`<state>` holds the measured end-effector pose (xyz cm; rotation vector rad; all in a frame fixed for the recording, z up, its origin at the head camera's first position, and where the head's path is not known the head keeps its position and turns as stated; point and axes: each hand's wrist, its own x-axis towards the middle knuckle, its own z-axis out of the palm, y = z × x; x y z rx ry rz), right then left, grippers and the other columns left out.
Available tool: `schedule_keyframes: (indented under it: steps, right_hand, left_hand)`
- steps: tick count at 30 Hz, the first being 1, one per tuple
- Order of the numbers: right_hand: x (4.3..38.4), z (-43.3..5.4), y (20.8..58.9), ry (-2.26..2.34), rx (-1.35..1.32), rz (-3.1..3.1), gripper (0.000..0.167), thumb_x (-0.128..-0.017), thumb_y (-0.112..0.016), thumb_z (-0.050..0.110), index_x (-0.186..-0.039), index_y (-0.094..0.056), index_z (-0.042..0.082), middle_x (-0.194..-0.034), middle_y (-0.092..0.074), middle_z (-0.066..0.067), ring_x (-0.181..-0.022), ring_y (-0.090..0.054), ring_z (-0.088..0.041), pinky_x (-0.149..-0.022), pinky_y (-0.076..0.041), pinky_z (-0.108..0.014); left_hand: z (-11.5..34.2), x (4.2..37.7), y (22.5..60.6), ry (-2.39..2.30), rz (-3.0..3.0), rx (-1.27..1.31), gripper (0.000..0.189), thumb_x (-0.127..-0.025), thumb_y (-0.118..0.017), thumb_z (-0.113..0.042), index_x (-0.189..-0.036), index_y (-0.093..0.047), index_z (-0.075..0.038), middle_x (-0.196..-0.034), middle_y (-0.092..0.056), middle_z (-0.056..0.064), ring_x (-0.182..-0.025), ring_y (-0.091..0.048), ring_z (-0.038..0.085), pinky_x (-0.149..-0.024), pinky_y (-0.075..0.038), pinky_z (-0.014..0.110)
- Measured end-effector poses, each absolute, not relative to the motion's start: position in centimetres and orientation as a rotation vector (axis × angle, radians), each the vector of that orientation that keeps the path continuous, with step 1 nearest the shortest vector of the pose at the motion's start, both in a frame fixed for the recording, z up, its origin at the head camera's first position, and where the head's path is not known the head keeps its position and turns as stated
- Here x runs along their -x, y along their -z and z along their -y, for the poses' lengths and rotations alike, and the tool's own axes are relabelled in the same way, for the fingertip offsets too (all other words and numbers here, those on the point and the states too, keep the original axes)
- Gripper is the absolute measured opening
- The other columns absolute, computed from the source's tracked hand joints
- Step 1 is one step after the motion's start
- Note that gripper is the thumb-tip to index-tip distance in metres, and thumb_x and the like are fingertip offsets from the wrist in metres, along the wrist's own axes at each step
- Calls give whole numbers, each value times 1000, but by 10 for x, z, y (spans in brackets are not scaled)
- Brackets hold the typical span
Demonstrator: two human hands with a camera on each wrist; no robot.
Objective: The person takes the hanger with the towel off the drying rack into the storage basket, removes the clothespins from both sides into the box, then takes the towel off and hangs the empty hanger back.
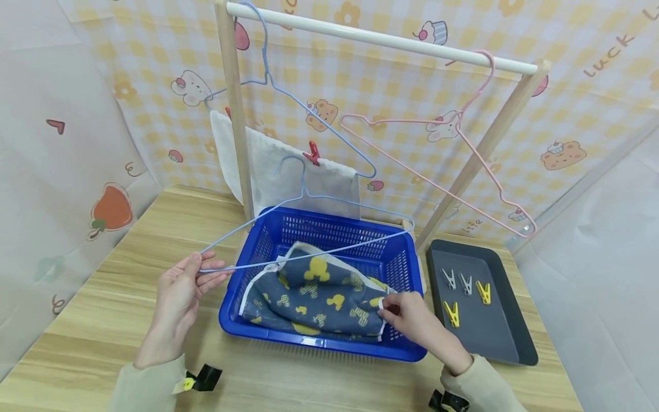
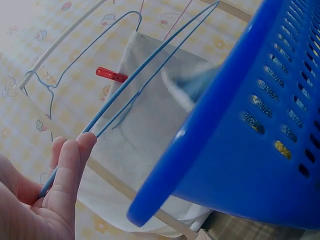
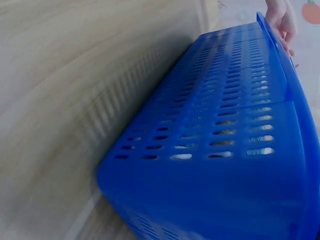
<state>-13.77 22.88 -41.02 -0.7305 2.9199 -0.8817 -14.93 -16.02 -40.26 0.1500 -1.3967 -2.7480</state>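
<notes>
My left hand (image 1: 177, 292) holds one end of a light blue wire hanger (image 1: 304, 190) between thumb and fingers. The hanger stretches out above the blue basket (image 1: 324, 343), its hook pointing away from me. In the left wrist view the fingers curl around the wire. A grey-blue cloth (image 1: 324, 300) with yellow mouse-head shapes and white edging lies spread in the basket. At the cloth's right edge, my right hand (image 1: 414, 317) pinches the white trim between thumb and fingers. The right wrist view has only the basket's perforated side (image 3: 200, 185), with the left hand beyond it.
Behind the basket stands a rack with a white rail (image 1: 381, 38). From it hang a blue hanger (image 1: 319, 119) with white cloth (image 1: 329, 183) held by red clips (image 1: 312, 153), and a pink hanger (image 1: 412, 173). A grey tray (image 1: 494, 343) at right carries silver and yellow clips (image 1: 452, 315).
</notes>
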Motion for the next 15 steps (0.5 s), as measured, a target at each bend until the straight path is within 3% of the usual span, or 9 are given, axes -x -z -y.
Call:
schedule_keyframes:
  steps: [3, 7, 11, 15]
  right_hand:
    - [142, -233, 405, 1006, 859, -3092, 7, -77, -72, -3, -78, -68, 3, -69, -65, -1, -56, -55, -3, -50, -48, -17]
    - [149, -242, 390, 1238, 965, -3430, 26, -72, -72, -10, -97, -66, -4, -88, -68, -13, -71, -62, -17, -61, -51, -16]
    - [154, -251, 376, 1319, 865, -3565, 43, -77, -69, -7, -118, -58, -7, -114, -61, -21, -99, -58, -31, -83, -45, -13]
    - [155, -256, 372, 1282, 773, -3531, 48, -84, -65, -3, -129, -49, -9, -129, -52, -26, -115, -51, -38, -94, -35, -6]
  left_hand:
    - [160, 149, 403, 2745, 1419, -153, 30, -100, -43, -16, -87, -69, -8, -75, -71, 7, -68, -70, 15, -65, -56, 24]
    - [161, 149, 405, 2737, 1449, -151, 31, -100, -43, -17, -87, -70, -9, -75, -71, 6, -67, -69, 15, -65, -56, 24]
    - [164, 147, 408, 2721, 1492, -152, 31, -100, -43, -18, -88, -70, -10, -75, -70, 5, -66, -69, 13, -65, -56, 23]
    - [167, 142, 414, 2733, 1492, -106, 29, -100, -44, -19, -89, -69, -10, -74, -70, 5, -65, -69, 13, -64, -56, 23]
